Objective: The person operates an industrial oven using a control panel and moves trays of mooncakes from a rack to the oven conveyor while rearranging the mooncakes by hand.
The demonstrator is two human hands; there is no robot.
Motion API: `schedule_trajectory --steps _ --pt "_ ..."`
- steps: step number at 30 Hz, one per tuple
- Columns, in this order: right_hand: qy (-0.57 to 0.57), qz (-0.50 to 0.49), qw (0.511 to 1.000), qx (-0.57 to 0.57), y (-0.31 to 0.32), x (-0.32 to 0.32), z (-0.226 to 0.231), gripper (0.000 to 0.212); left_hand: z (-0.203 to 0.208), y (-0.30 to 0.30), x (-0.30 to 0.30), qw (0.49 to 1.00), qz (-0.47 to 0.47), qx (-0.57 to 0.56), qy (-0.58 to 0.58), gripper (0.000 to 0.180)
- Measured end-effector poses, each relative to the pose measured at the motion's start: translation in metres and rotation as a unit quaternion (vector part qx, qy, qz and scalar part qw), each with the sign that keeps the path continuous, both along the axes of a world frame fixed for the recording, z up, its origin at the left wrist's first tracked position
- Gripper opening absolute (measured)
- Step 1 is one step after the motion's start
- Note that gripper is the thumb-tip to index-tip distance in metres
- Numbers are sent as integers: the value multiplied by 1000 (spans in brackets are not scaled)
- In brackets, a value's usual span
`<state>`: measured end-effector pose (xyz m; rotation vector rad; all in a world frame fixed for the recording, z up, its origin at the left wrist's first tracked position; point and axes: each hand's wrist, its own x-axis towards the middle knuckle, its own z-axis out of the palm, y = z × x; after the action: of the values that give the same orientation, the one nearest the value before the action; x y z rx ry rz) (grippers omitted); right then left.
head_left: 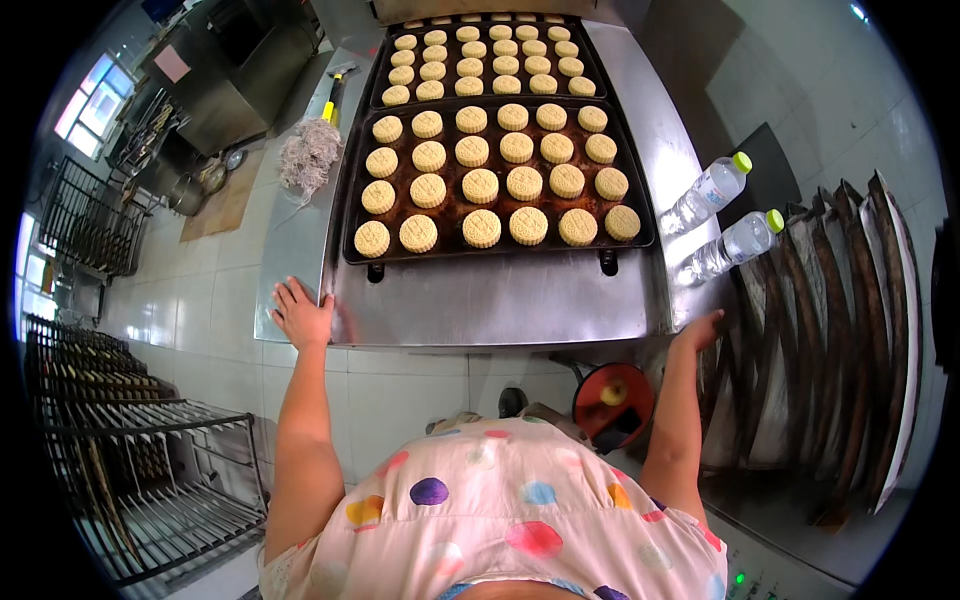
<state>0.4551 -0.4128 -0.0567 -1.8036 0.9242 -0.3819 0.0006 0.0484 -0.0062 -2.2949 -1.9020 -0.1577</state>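
My left hand (303, 314) lies on the front left corner of a steel table (480, 318), fingers spread and holding nothing. At the front right corner my right hand (700, 330) touches or hovers by the table's edge; its fingers are mostly hidden, so I cannot tell how they are bent. Between and beyond my hands a dark baking tray (455, 215) carries rows of round, pale mooncakes (480, 186) with patterned tops and fluted sides. A second dark tray (485, 96) of the same mooncakes sits directly behind it.
Two clear bottles with green caps, one (706, 195) behind the other (732, 248), lie tilted on the right side. A scraper (332, 98) and a crumpled grey rag (310, 155) are on the left ledge. Dark trays (840, 330) stand upright at right; a metal rack (170, 480) stands lower left. Below the table is a red-topped stool (590, 392).
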Motion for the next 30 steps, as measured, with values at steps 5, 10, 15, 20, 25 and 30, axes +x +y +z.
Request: schedule_trajectory --steps 5,10,15,20,25,30 --pt "-12 18 1000 4 10 -12 13 79 -4 0 -6 1000 -17 16 -12 85" --pt "16 4 998 62 -2 1 -8 73 -3 -3 -8 1000 -16 19 -17 83" --pt "-58 25 996 56 -35 26 -59 71 0 -5 -7 1000 -17 14 -18 81" --pt "-35 40 997 60 -35 14 -47 77 4 -5 -5 1000 -5 -10 -6 83" --pt "2 27 996 85 -5 -8 -7 76 3 -6 -9 1000 7 -19 4 84" --pt "3 11 997 77 -8 -2 -14 74 4 -6 -7 1000 11 -25 2 84"
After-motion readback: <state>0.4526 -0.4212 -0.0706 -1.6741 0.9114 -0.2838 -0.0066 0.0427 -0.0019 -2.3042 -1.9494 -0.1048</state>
